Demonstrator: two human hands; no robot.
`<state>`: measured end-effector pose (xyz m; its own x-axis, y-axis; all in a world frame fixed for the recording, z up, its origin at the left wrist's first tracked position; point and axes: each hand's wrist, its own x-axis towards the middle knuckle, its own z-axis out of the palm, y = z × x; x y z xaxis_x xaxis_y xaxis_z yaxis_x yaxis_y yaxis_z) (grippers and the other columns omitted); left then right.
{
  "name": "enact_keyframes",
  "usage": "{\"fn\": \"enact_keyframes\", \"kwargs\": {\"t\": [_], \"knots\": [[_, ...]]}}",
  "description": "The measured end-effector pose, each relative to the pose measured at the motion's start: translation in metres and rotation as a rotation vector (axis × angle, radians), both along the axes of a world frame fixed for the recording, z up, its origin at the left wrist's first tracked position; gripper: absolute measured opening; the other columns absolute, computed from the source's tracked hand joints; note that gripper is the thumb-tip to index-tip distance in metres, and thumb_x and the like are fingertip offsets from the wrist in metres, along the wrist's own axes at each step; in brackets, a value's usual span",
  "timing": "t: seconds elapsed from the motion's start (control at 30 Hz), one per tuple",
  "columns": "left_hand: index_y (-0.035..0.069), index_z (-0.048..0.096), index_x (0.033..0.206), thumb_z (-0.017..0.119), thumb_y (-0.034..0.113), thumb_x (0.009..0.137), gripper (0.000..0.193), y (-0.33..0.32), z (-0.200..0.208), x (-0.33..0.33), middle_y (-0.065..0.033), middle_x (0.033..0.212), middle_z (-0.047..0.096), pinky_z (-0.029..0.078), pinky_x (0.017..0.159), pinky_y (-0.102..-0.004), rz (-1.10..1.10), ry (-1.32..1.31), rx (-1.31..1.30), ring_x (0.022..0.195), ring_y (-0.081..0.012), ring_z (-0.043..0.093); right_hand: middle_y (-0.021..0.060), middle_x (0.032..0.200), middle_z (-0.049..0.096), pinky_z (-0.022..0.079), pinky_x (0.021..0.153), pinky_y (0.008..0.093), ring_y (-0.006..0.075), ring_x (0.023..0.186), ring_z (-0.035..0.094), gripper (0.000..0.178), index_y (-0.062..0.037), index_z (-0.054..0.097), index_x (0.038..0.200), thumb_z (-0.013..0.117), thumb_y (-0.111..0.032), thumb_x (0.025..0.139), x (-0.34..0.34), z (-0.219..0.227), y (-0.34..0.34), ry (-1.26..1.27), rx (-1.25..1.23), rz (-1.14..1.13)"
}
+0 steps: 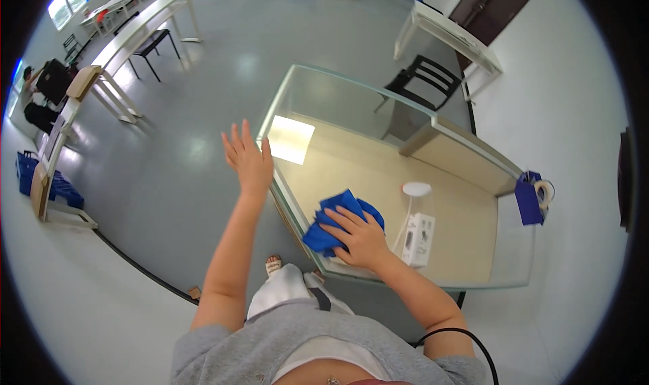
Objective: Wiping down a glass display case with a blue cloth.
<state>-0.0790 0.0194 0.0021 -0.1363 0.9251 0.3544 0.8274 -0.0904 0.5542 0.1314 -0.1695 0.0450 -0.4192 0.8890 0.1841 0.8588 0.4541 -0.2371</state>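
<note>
All fingers (pixel 247 136) spread: left hand (pixel 251 167) at glass case edge (pixel 276 103), wide floor (pixel 182 118) alongside; right hand (pixel 364 241) on blue cloth (pixel 318 233).

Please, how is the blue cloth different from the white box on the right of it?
The blue cloth is soft and bunched into folds, while the white box has straight edges. The cloth looks plain blue; the box is white with dark markings. The right hand presses on the cloth, but no hand touches the box. Both appear within the outline of the glass case.
</note>
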Motion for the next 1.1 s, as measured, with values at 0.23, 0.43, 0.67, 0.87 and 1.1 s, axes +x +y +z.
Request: {"fn": "enact_keyframes", "kwargs": {"t": [0.23, 0.43, 0.67, 0.87, 1.1], "knots": [[0.011, 0.029, 0.147, 0.046, 0.044, 0.096, 0.064, 0.04, -0.019, 0.015, -0.0197, 0.152, 0.026, 0.025, 0.113, -0.0511, -0.105, 0.048, -0.264, 0.14, -0.0463, 0.019, -0.0001, 0.141, 0.049, 0.034, 0.103, 0.0443, 0.0196, 0.128, 0.047, 0.062, -0.0275, 0.061, 0.124, 0.069, -0.028, 0.062, 0.052, 0.01, -0.059, -0.084, -0.115, -0.022], [0.009, 0.031, 0.146, 0.048, 0.041, 0.096, 0.062, 0.037, -0.019, 0.024, -0.0207, 0.148, 0.031, 0.031, 0.111, -0.0475, -0.112, 0.047, -0.205, 0.138, -0.0455, 0.025, 0.0008, 0.147, 0.042, 0.035, 0.104, 0.0518, 0.0216, 0.133, 0.041, 0.066, -0.0261, 0.051, 0.134, 0.069, -0.027, 0.07, 0.055, -0.003, 0.065, -0.13, -0.061, -0.042], [0.009, 0.034, 0.145, 0.052, 0.038, 0.094, 0.061, 0.028, -0.012, 0.018, -0.0191, 0.145, 0.035, 0.032, 0.11, -0.0469, -0.127, -0.03, -0.181, 0.138, -0.0421, 0.026, 0.0077, 0.14, 0.046, 0.044, 0.095, 0.0471, 0.0288, 0.126, 0.047, 0.042, -0.0237, 0.049, 0.135, 0.05, -0.032, 0.094, 0.063, -0.029, 0.245, -0.175, 0.185, -0.33], [0.009, 0.035, 0.143, 0.054, 0.038, 0.094, 0.061, 0.031, -0.011, 0.021, -0.0201, 0.143, 0.037, 0.031, 0.11, -0.0467, -0.136, -0.095, -0.179, 0.137, -0.0432, 0.027, 0.0075, 0.139, 0.049, 0.04, 0.097, 0.0509, 0.0256, 0.126, 0.048, 0.044, -0.0217, 0.055, 0.13, 0.052, -0.037, 0.09, 0.057, -0.039, 0.304, -0.099, 0.238, -0.555], [0.01, 0.033, 0.145, 0.048, 0.041, 0.095, 0.061, 0.038, -0.024, 0.014, -0.0215, 0.143, 0.037, 0.03, 0.111, -0.0477, -0.124, -0.001, -0.147, 0.136, -0.0451, 0.028, 0.005, 0.139, 0.051, 0.038, 0.098, 0.052, 0.0242, 0.128, 0.047, 0.049, -0.0233, 0.058, 0.127, 0.061, -0.031, 0.079, 0.015, -0.034, 0.144, -0.093, 0.21, -0.279]]}}
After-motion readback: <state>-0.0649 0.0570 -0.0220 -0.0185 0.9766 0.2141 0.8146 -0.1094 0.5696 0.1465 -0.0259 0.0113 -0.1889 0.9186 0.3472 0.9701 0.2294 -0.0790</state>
